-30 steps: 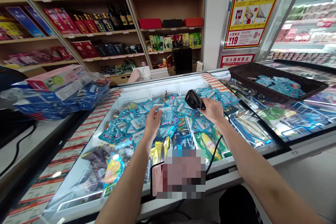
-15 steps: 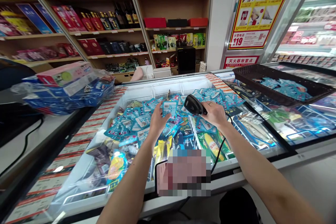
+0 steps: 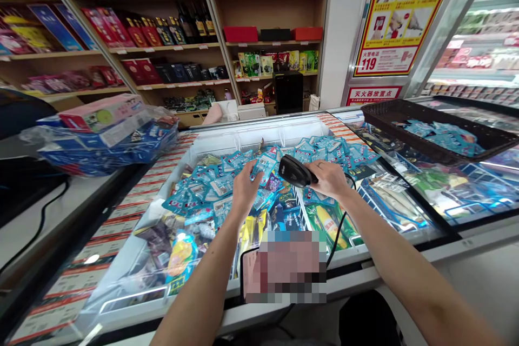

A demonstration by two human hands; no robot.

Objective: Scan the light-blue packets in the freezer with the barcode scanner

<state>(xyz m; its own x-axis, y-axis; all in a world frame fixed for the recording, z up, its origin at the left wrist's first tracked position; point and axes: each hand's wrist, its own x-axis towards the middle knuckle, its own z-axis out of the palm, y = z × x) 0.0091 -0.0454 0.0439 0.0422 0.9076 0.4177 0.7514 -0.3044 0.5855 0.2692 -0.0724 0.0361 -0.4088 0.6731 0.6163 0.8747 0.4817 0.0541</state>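
My left hand (image 3: 245, 190) pinches a small blue ice-cream packet (image 3: 266, 166), now tilted, above the open part of a chest freezer (image 3: 141, 275). Wrapped in my right hand (image 3: 329, 178) is a black barcode scanner (image 3: 297, 171), its head pointing left toward the packet with a small gap between them. The scanner's cord (image 3: 337, 238) runs down from my right wrist. Beneath both hands lie many similar blue packets (image 3: 219, 184), with yellow packets (image 3: 252, 231) and corn-shaped ice-cream packs (image 3: 327, 224) nearer to me.
A phone-like device (image 3: 249, 275), partly blurred out, rests at the freezer's front edge. Plastic-wrapped blue boxes (image 3: 105, 143) stand at left. On the right, a dark basket (image 3: 381, 119) holds more blue packets. Shelves (image 3: 170, 48) of boxes and bottles line the back wall.
The packet in my left hand has turned from upright to tilted and shifted slightly right. My right hand has brought the scanner a little lower and to the left.
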